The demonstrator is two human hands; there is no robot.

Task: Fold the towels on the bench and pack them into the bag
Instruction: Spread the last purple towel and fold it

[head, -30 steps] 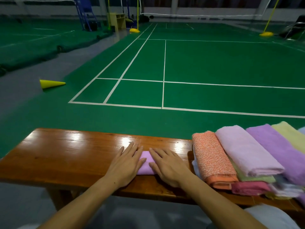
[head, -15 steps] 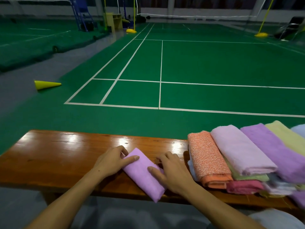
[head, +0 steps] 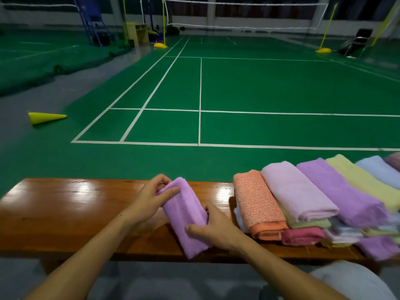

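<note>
Head view: a wooden counter carries a stack of folded towels at right. Beside it, the left hand and right hand both grip a folded lilac towel, tilted above the counter.

The hall is dim, with a cool, greenish cast over the court floor. Overhead light falls from somewhere ahead and throws bright white glare patches on the glossy desk, one left of the hands and one beside the orange towel. Soft shadows sit under the forearms. Straight court lines bow outward near the edges. The stacked towels at the far right edge smear into blur.
</note>
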